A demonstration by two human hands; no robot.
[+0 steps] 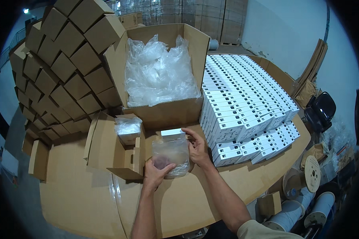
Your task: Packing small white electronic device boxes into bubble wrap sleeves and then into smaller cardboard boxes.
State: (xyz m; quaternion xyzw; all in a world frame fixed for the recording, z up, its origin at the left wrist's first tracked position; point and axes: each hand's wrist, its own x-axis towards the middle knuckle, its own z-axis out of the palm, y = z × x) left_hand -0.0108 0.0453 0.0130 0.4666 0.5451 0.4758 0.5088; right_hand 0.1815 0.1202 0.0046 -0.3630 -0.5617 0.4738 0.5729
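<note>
A clear plastic bag [169,149] lies across my left hand [157,172], whose thumb presses on its front while the fingers show dimly through the film. At the bag's far end the white end of a small box [172,134] sticks out; how much of it sits inside is hard to make out. My right hand [198,148] closes on the right side of the box and bag, index finger at the box's corner. Just to the left stands an open brown carton [125,173] with a plastic-wrapped box [128,129] in it.
Behind my hands a large carton [163,113] holds many clear plastic bags [159,71]. Rows of white boxes [243,99] are stacked at the right. Brown cartons [64,63] pile high at the left. Spools [312,174] stand beyond the cardboard-covered table's [75,195] right edge.
</note>
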